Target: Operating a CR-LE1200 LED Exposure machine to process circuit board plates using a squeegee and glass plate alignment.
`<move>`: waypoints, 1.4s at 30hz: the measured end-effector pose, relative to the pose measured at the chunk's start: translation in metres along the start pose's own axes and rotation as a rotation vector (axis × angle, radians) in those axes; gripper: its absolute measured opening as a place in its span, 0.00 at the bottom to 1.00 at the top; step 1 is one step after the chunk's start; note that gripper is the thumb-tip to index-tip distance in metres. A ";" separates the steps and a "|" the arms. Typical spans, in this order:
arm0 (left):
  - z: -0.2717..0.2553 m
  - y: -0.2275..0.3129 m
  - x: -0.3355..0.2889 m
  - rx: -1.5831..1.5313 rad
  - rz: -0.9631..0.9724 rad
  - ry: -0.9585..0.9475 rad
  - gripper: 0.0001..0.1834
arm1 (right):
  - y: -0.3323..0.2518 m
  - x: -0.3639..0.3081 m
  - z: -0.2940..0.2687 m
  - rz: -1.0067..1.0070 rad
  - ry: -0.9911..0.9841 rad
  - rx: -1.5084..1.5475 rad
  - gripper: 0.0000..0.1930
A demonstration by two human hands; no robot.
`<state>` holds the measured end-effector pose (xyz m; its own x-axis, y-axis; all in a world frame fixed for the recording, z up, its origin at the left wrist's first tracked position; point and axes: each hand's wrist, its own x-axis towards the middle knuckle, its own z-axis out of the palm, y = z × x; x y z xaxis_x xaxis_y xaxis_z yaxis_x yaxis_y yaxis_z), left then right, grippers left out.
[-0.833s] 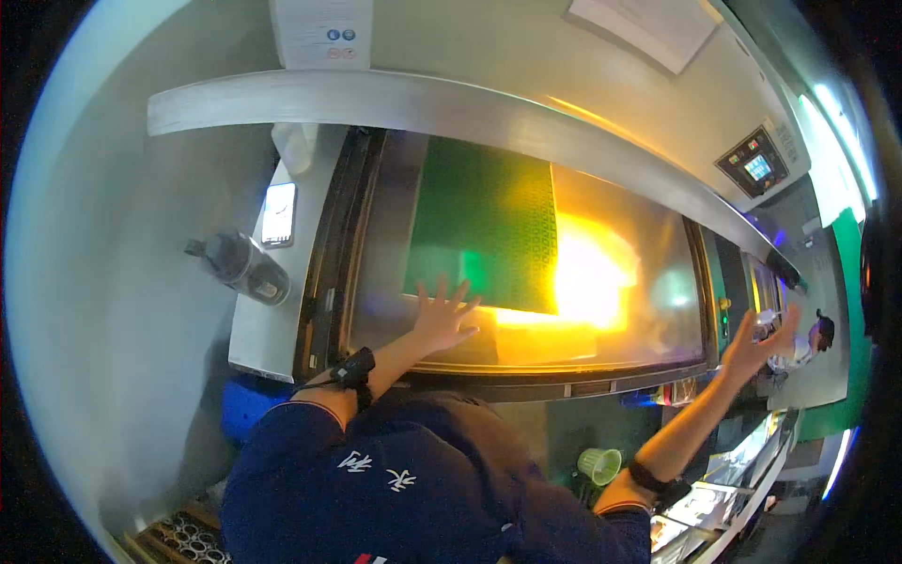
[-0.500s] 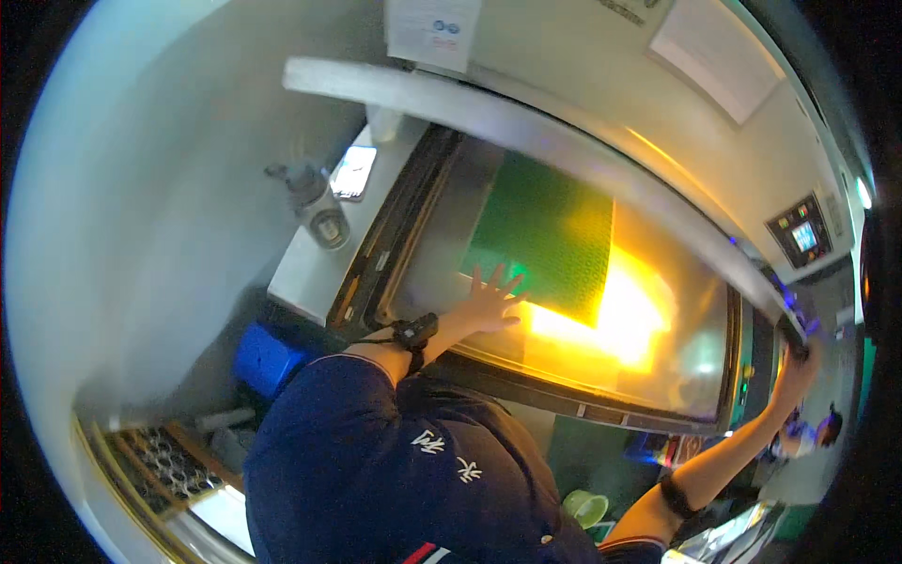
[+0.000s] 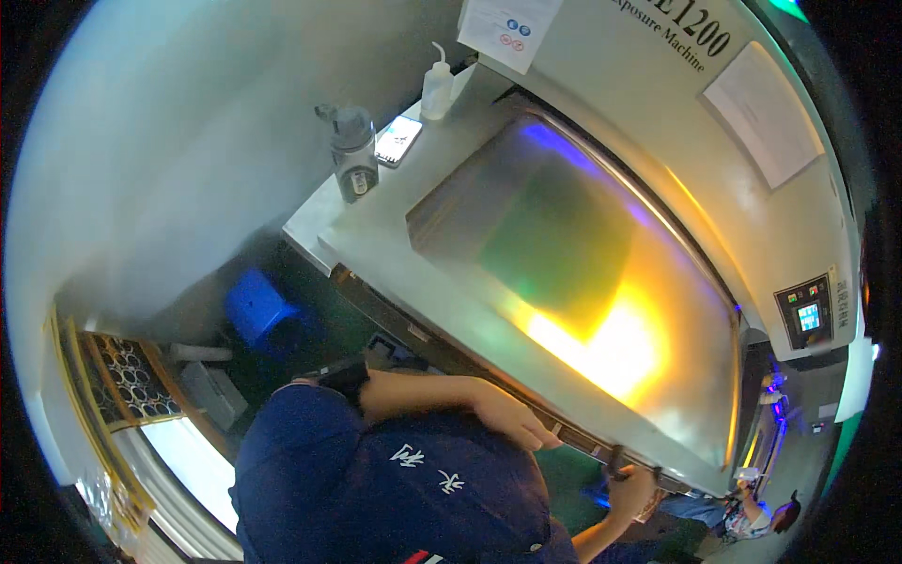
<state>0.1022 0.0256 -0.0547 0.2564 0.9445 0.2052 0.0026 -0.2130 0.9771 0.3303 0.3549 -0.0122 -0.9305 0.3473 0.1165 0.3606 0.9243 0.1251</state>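
A pale-framed lid (image 3: 451, 273) with a see-through panel lies lowered over the lit bed of a large machine. Through the panel a green sheet (image 3: 554, 244) looks hazy beside a bright yellow-white glow. My right hand (image 3: 631, 491) is closed round a dark handle (image 3: 615, 460) at the lid's front edge, toward the right. Close to the middle of that same edge, my left hand (image 3: 515, 420) has its fingers stretched out and holds nothing; whether the fingertips touch the edge I cannot tell. A dark band circles my left forearm.
On the left ledge stand a grey drinking bottle (image 3: 354, 155), a phone (image 3: 398, 141) and a white squeeze bottle (image 3: 437, 89). A blue stool (image 3: 258, 308) is on the floor at left. The control panel (image 3: 805, 317) sits at right; another person (image 3: 747, 515) is beyond at lower right.
The lid has come down from its raised position over the green sheet. My left hand has left the sheet for the front edge. My right hand has come down and inward with the lid.
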 end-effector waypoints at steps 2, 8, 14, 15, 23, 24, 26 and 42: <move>-0.011 -0.015 0.020 -0.114 -0.034 0.016 0.33 | 0.030 -0.016 0.073 0.033 -0.430 -0.140 0.14; -0.102 -0.101 0.000 0.931 -0.724 0.704 0.41 | 0.005 -0.034 0.205 0.037 -0.687 0.115 0.28; -0.097 -0.171 -0.059 1.334 -0.686 0.828 0.41 | -0.030 -0.024 0.175 0.094 -0.809 0.022 0.26; -0.099 -0.167 -0.053 1.370 -0.674 0.836 0.42 | -0.025 -0.028 0.185 0.098 -0.828 -0.037 0.26; -0.109 -0.167 -0.048 1.363 -0.737 0.855 0.42 | -0.028 -0.023 0.196 0.095 -0.660 -0.057 0.22; -0.111 -0.155 -0.044 1.334 -0.748 0.813 0.41 | -0.025 -0.028 0.198 0.124 -0.621 -0.056 0.22; -0.109 -0.146 -0.041 1.328 -0.759 0.763 0.41 | -0.026 -0.032 0.196 0.144 -0.673 -0.024 0.22; -0.080 -0.188 0.054 1.138 -1.228 0.646 0.75 | -0.005 -0.146 0.232 0.270 -0.353 1.205 0.06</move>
<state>0.0383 0.1367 -0.2225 -0.7837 0.5574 -0.2741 0.5492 0.8279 0.1135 0.4501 0.3365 -0.2584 -0.8708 0.3966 -0.2904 0.4256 0.3128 -0.8491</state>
